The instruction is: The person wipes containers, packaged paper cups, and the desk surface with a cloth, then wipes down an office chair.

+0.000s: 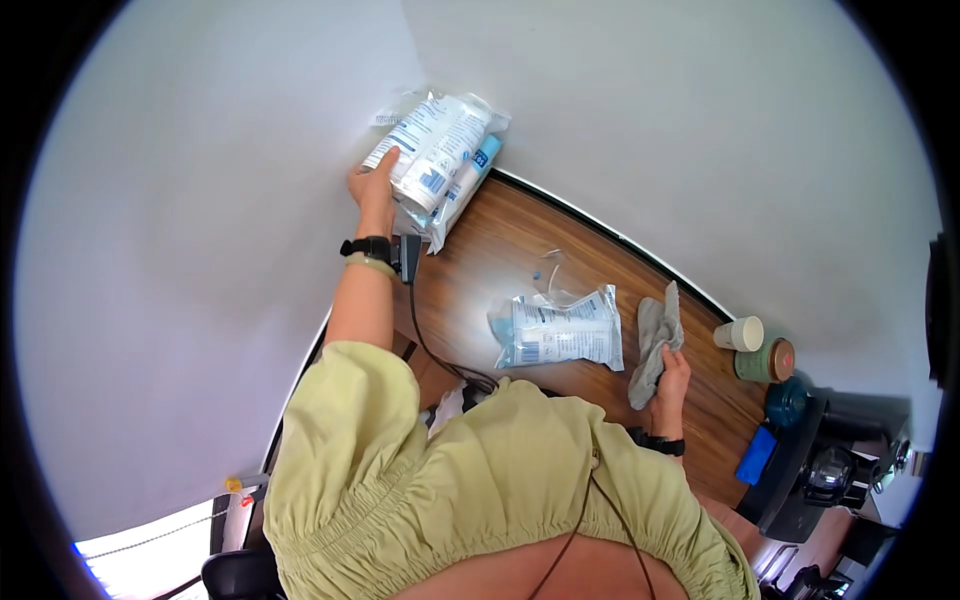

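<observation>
Corner table (500,240), work apparently partway along. Left hand (375,186) is at the wrapped packs (438,150) in the far corner: thumb over the near edge, grip pinching it, the other fingers mostly hidden. Whether the packs rest on the wood or are slightly lifted, I cannot tell. Right hand (674,380) has a grey cloth (652,345) bunched in a closed grip, just above or on the table (hard to say which).

Done, as I judge it: the packs gathered in the corner, the cloth in hand. Left: a single wrapped pack (562,332) lies mid-table, untouched, with a small blue scrap (537,275) near it. Beyond the cloth, a paper cup (740,334) and green jar (760,361) stand close together.
</observation>
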A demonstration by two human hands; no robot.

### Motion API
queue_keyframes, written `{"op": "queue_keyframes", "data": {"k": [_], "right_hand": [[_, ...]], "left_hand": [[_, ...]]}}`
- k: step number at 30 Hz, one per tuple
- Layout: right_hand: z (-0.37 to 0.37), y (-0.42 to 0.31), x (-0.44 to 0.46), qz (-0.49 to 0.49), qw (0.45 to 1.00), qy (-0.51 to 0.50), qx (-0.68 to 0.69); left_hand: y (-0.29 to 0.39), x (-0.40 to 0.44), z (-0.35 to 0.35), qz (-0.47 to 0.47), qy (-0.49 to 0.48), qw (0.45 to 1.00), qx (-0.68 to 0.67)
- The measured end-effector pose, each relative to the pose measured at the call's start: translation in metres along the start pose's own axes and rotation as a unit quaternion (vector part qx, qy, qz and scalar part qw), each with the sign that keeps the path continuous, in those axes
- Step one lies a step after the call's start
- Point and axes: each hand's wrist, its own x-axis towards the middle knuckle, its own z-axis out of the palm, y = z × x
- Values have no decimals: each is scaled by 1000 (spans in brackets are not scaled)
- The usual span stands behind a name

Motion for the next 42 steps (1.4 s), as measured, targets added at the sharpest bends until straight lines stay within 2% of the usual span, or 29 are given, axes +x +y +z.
{"op": "queue_keyframes", "data": {"k": [3,6,9,11,13,15,18,22,25,26,29,30,32,34,35,37,38,41,42], "right_hand": [[12,-16,-3,-29,999,-5,43],[43,-47,-18,-76,995,-63,20],[78,-71,-26,-161,968,-90,-170],[119,-89,-33,-293,922,-170,-187],[161,-111,-47,-474,822,-194,-250],[198,-126,-47,-568,740,-193,-304],[237,-127,-53,-631,671,-135,-365],[251,-122,-63,-654,644,-173,-357],[242,-99,-73,-681,574,-252,-378],[238,-91,-75,-676,569,-286,-369],[222,-86,-58,-706,553,-261,-358],[220,-97,-55,-712,561,-216,-362],[220,-116,-43,-706,625,-109,-314],[227,-136,-36,-615,764,-80,-177],[229,-143,-38,-558,821,-67,-104],[231,-153,-44,-412,892,-166,84],[231,-157,-46,-326,904,-211,177],[229,-162,-54,-203,877,-344,267],[230,-155,-53,-173,887,-364,227]], "left_hand": [[10,-37,12,99,80,990,56],[26,-76,16,128,52,990,36],[21,-120,27,131,5,991,-26],[28,-147,37,127,-40,989,-59],[33,-167,45,146,-74,984,-77],[38,-189,55,154,-102,979,-90],[34,-216,70,156,-137,969,-131],[30,-212,71,147,-119,962,-199],[25,-195,62,124,-106,971,-176],[29,-194,58,75,-105,975,-180],[39,-200,58,48,-130,966,-217],[38,-202,60,37,-132,959,-248],[37,-206,64,9,-181,932,-315],[29,-203,65,-18,-262,905,-336],[21,-205,63,-57,-261,894,-358],[16,-219,68,-131,-259,869,-401],[14,-223,69,-159,-286,838,-436],[28,-238,69,-227,-388,742,-497],[26,-241,72,-217,-364,802,-422]]}}
